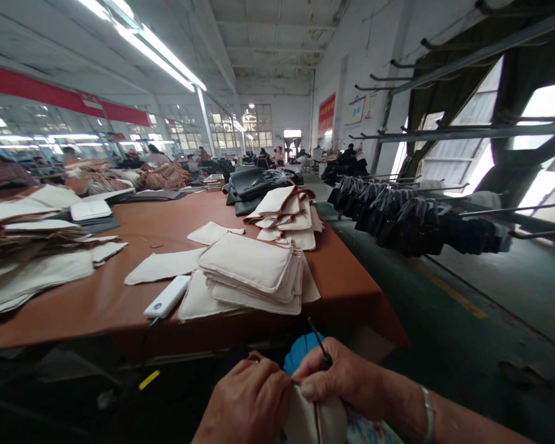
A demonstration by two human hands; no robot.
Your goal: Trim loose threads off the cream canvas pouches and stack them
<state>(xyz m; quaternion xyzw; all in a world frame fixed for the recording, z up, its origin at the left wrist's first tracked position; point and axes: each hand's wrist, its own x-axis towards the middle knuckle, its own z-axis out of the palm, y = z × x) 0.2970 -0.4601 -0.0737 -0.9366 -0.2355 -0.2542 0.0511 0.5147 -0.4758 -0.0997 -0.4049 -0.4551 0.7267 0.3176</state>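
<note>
1. Bottom centre: our left hand (250,394) and right hand (351,377) pinch the cream piece (302,420), right fingers also a dark tool (326,356).
2. Piece seems midway; centre stack (243,262) done or pending, we can't tell.

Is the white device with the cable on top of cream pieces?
No, the white device lies on the brown table cover, beside the cream pieces.

Open lane over the table (132,225) between cream piles (245,262), power bank (167,297) frontmost.
</note>
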